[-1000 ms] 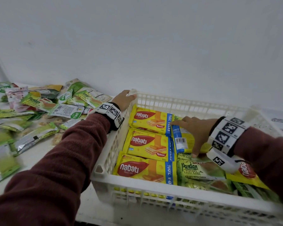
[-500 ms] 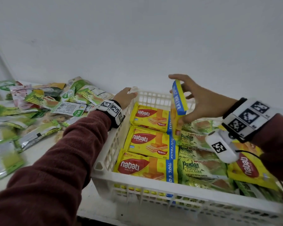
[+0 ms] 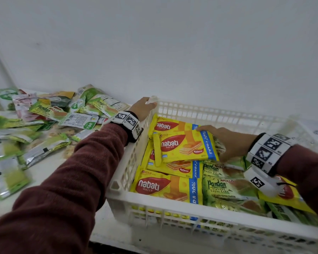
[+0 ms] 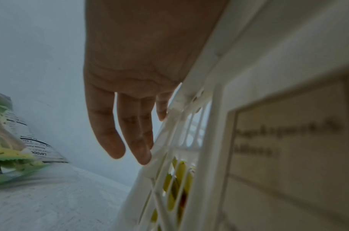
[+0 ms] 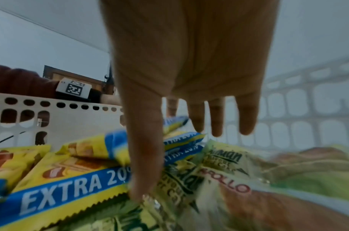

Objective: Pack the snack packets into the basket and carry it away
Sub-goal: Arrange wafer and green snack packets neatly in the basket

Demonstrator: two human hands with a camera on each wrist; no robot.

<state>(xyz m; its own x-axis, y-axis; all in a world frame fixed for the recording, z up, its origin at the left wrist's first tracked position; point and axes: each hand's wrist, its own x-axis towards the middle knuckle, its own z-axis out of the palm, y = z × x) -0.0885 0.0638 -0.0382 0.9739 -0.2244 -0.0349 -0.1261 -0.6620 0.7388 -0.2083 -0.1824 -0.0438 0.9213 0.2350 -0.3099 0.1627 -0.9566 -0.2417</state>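
Note:
A white slatted basket (image 3: 209,111) stands on the table, with Nabati wafer packets down its left side and green Pandan cake packets (image 3: 226,187) to their right. One yellow Nabati packet (image 3: 182,147) lies tilted on top of the others. My right hand (image 3: 226,143) is at its blue right edge, index finger on the far corner and thumb at the near corner. In the right wrist view this hand (image 5: 189,78) has straight fingers, and its thumb touches the packets (image 5: 94,150). My left hand (image 3: 143,108) rests on the basket's far left corner, fingers (image 4: 130,125) hanging straight outside the wall (image 4: 189,140).
Several loose green and silver snack packets (image 3: 44,116) lie heaped on the white table (image 3: 53,173) left of the basket. A plain white wall rises right behind the table. The basket's front wall (image 3: 191,219) reaches the table's near edge.
The right hand lifted a Nabati packet upright on its edge, then laid it flat on the left-hand Nabati stack. The left hand stayed on the basket corner.

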